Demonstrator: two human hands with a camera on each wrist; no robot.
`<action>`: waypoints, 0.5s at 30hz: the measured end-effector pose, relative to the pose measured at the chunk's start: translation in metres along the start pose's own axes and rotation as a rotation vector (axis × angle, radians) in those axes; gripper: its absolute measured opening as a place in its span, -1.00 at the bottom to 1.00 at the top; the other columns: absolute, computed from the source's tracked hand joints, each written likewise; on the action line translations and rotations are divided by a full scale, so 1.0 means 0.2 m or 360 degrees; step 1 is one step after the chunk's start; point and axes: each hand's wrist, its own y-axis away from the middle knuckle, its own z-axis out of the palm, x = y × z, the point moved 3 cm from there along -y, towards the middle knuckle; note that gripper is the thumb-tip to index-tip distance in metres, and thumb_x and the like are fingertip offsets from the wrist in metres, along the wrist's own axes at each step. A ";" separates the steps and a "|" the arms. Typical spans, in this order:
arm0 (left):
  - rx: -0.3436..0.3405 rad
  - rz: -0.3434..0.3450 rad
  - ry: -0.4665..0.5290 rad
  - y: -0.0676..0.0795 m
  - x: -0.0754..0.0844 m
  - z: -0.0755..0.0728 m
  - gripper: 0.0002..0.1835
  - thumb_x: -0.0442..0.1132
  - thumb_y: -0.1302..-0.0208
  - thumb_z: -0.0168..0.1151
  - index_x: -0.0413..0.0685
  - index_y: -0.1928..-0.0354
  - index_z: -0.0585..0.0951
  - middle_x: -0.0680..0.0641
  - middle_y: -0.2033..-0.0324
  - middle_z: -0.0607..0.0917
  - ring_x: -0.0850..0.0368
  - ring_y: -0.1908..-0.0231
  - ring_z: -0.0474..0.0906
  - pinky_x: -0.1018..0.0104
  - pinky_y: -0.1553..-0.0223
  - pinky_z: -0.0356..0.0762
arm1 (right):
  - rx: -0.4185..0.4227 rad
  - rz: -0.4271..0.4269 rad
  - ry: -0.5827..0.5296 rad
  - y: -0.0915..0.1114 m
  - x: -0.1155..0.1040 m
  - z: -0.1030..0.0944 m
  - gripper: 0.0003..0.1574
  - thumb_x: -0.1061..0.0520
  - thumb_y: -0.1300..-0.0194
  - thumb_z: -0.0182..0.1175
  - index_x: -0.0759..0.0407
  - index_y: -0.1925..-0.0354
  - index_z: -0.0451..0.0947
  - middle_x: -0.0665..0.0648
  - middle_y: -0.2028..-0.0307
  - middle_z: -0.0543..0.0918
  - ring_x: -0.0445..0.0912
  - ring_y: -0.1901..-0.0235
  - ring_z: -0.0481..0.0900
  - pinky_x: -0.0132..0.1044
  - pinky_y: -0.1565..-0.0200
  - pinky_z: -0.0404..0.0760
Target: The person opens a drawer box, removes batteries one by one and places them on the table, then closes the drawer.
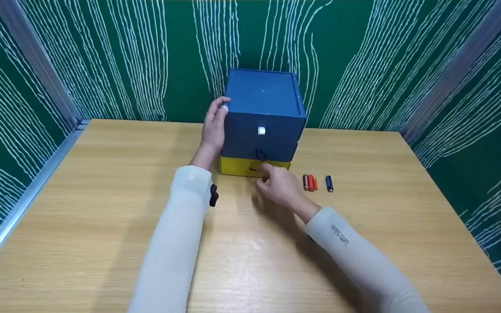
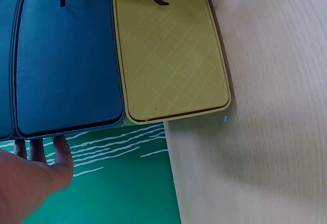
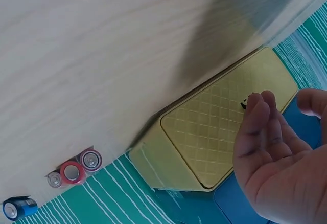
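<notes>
A small drawer chest (image 1: 263, 93) stands at the back of the table, with blue upper drawers and a yellow bottom drawer (image 1: 233, 166). My left hand (image 1: 214, 126) rests along its left side, fingertips (image 2: 62, 152) against the blue wall. In front of the yellow drawer, my right hand (image 1: 281, 184) has its fingers loosely bent at the black handle (image 3: 243, 104). Those fingers mostly cover that handle in the right wrist view, with the thumb held apart. A white knob (image 1: 261, 130) and a black loop handle (image 1: 260, 154) sit on the blue fronts.
Several red-toned batteries (image 1: 310, 182) stand side by side to the right of the chest, with a blue battery (image 1: 329, 183) apart from them. Green walls with white wavy lines (image 1: 124, 56) enclose the wooden table (image 1: 102, 208) behind and at both sides.
</notes>
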 end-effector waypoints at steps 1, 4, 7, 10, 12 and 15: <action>0.0002 -0.0003 0.0003 0.00 0.00 0.00 -0.70 -0.07 -0.33 -0.28 0.21 -0.05 0.33 0.15 -0.17 0.27 0.26 -0.14 0.17 0.22 -0.21 0.07 | -0.0003 0.0006 -0.0016 -0.01 0.00 0.00 -0.62 -0.03 -0.10 0.08 -0.06 0.07 0.41 -0.09 0.39 0.52 -0.13 0.46 0.44 -0.34 0.41 0.43; 0.0000 -0.0026 -0.0007 0.02 0.04 0.00 -0.68 -0.10 -0.34 -0.29 0.14 -0.08 0.32 0.12 -0.19 0.26 0.23 -0.15 0.16 0.20 -0.21 0.07 | -0.0007 0.0020 -0.0046 -0.02 -0.01 0.00 -0.62 -0.03 -0.10 0.09 -0.08 0.06 0.39 -0.10 0.39 0.51 -0.13 0.45 0.44 -0.33 0.42 0.43; -0.0004 -0.0044 -0.0039 0.04 0.07 0.00 -0.68 -0.10 -0.34 -0.30 0.14 -0.08 0.31 0.11 -0.19 0.26 0.22 -0.15 0.16 0.18 -0.21 0.07 | -0.0011 0.0014 -0.0050 -0.03 -0.02 0.01 -0.65 -0.01 -0.10 0.09 -0.09 0.08 0.39 -0.10 0.40 0.50 -0.14 0.45 0.45 -0.33 0.44 0.42; -0.0012 -0.0052 -0.0057 0.04 0.07 -0.01 -0.68 -0.10 -0.34 -0.30 0.15 -0.07 0.32 0.12 -0.19 0.26 0.23 -0.15 0.16 0.17 -0.21 0.07 | -0.0012 0.0000 -0.0044 -0.03 -0.02 0.02 -0.70 0.00 -0.10 0.09 -0.04 0.14 0.42 -0.08 0.43 0.50 -0.13 0.47 0.44 -0.33 0.47 0.41; -0.0016 -0.0051 -0.0089 0.04 0.07 -0.01 -0.69 -0.11 -0.34 -0.30 0.17 -0.06 0.33 0.13 -0.19 0.27 0.23 -0.15 0.16 0.18 -0.21 0.06 | 0.0002 -0.0014 -0.0015 -0.03 -0.02 0.02 -0.73 0.01 -0.08 0.09 -0.01 0.19 0.43 -0.06 0.45 0.50 -0.14 0.49 0.44 -0.32 0.48 0.40; -0.0005 -0.0018 -0.0159 0.01 0.04 -0.01 -0.69 -0.09 -0.35 -0.32 0.26 -0.04 0.35 0.18 -0.17 0.29 0.27 -0.16 0.17 0.20 -0.21 0.06 | -0.0001 -0.0029 0.0033 -0.03 -0.02 0.03 -0.77 0.01 -0.08 0.10 0.01 0.24 0.43 -0.05 0.49 0.50 -0.13 0.51 0.44 -0.32 0.49 0.39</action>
